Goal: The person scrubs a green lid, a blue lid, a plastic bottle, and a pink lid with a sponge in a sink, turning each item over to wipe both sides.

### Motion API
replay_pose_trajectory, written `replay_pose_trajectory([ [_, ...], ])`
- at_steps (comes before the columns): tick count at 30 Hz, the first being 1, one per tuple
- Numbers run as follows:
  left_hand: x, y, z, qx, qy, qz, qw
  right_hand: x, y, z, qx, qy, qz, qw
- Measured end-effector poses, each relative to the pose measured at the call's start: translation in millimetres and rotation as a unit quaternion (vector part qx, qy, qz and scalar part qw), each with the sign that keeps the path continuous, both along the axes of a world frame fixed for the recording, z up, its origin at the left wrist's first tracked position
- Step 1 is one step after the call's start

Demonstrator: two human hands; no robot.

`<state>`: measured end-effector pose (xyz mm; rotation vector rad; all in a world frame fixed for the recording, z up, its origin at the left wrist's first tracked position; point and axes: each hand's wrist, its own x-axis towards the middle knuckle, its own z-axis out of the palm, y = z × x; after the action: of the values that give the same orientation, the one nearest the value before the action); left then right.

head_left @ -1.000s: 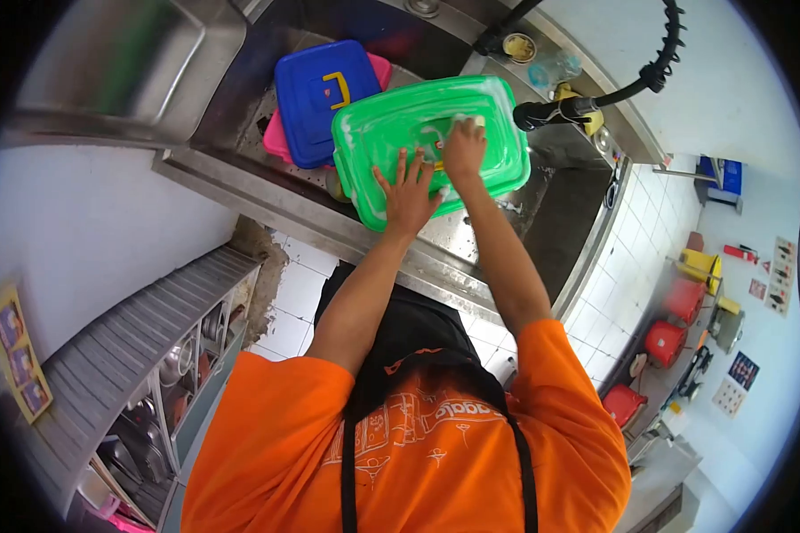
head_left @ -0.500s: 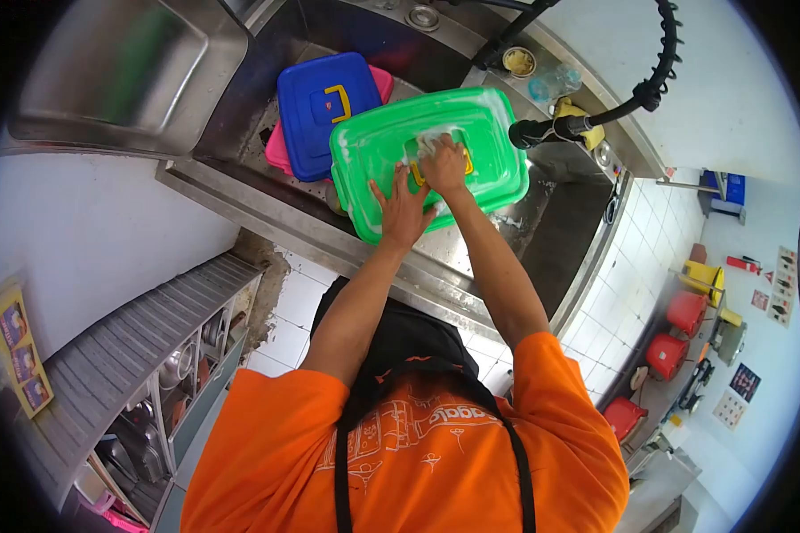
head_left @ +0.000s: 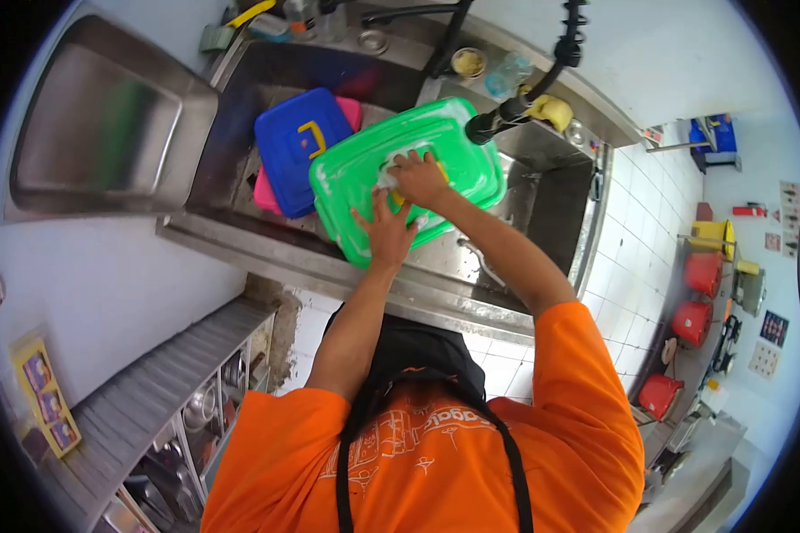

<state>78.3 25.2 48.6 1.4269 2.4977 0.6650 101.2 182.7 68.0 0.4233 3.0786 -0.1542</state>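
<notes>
A green plastic lid (head_left: 458, 133) with a yellow handle (head_left: 442, 171) lies tilted over the sink, streaked with white suds. My left hand (head_left: 389, 236) rests on its near side with fingers spread. Over the lid's middle, beside the handle, my right hand (head_left: 420, 181) presses a crumpled, whitish soapy wad (head_left: 387, 176) against the surface. The handle is partly hidden by that hand. Left of the green lid, a blue lid (head_left: 295, 160) with its own yellow handle lies on a pink one (head_left: 350, 112) in the sink.
The steel sink (head_left: 529, 191) has a raised front edge (head_left: 267, 256). A black spray hose (head_left: 498, 120) hangs over the green lid's far right corner. On the back ledge stand a small tub (head_left: 468, 62), a clear plastic bottle (head_left: 509, 75) and a yellow item (head_left: 553, 112).
My right hand has moved left across the lid with the soapy wad, from the handle's far side to its left. My left hand stays spread on the lid. The view has shifted.
</notes>
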Motion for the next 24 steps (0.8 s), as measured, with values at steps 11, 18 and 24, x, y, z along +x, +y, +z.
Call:
replay_pose_trajectory([
  [11,7,3,-1,0.005,0.014,-0.01,1.0,12,24,-88,0.163,0.082,-0.304,0.935],
  [18,15,3,-2,-0.046,0.058,-0.012,0.997,41,10,-25,0.072,0.057,-0.2,0.976],
  [24,13,-1,-4,-0.054,0.052,-0.018,0.997,50,-22,-33,-0.043,0.07,-0.249,0.965],
])
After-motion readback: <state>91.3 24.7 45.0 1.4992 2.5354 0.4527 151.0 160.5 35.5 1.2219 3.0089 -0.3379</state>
